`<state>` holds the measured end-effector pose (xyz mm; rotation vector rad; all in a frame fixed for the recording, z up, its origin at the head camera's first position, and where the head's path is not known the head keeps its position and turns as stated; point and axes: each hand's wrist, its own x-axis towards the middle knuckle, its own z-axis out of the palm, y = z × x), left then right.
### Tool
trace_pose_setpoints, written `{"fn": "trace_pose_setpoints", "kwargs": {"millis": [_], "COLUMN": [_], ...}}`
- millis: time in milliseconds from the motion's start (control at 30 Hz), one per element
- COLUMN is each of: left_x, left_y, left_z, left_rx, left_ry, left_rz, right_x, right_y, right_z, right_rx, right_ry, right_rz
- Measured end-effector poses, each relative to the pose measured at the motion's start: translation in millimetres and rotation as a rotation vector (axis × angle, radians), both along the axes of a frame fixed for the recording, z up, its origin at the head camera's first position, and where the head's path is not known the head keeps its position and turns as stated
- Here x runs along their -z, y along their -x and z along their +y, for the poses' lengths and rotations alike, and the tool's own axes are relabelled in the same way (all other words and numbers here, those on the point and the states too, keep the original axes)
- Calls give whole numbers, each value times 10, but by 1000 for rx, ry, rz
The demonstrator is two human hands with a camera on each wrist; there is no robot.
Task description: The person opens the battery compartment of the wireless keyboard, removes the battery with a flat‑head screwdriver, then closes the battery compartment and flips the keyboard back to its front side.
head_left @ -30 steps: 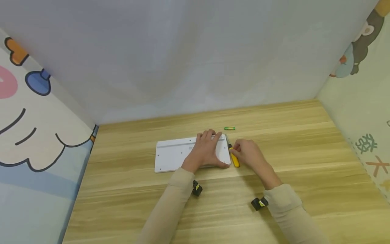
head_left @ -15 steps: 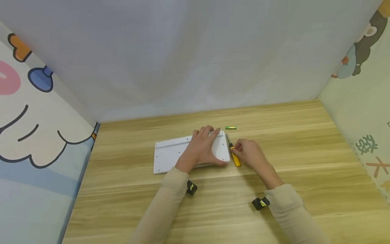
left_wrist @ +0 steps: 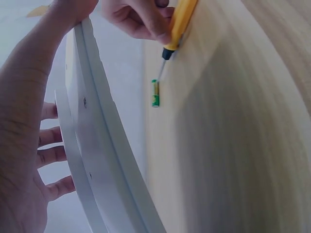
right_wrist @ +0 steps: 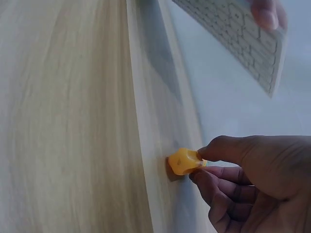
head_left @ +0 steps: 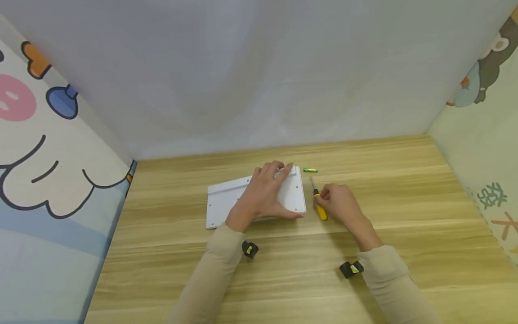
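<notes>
A white keyboard [head_left: 227, 201] is turned face down, its screw-dotted back facing up in the head view. My left hand [head_left: 265, 193] grips it across the right part, thumb at the near edge and fingers over the far edge. The right wrist view shows the keys [right_wrist: 238, 36] on its underside, raised off the table. My right hand [head_left: 341, 204] pinches the yellow handle of a screwdriver [head_left: 321, 212] between thumb and fingers, right of the keyboard. Its thin metal shaft points away from me, toward a small green battery [head_left: 310, 170] lying on the table.
The wood-grain table [head_left: 384, 180] ends at a pale curtain-like backdrop [head_left: 259, 90]. Patterned panels [head_left: 60, 148] stand to the left and right. A small black wrist camera [head_left: 250, 249] hangs by the left cuff, another [head_left: 351, 269] by the right cuff.
My left hand has lifted and tilted the keyboard's right end. The screwdriver in my right hand has shifted slightly right, widening the gap to the keyboard. The whole head view has shifted a little.
</notes>
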<state>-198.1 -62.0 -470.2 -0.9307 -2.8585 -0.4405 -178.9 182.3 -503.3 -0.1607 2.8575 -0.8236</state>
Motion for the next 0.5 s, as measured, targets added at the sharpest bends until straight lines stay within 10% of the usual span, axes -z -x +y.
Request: {"fn": "trace_pose_setpoints", "kwargs": {"millis": [500], "left_x": [-338], "left_y": [34], "left_z": [-145], "left_rx": [11], "left_ry": [-227], "left_rz": [58], "right_x": [-33], "right_y": [16], "right_z": [63], "right_rx": [9], "right_ry": [-20], "right_rz": [-9]}}
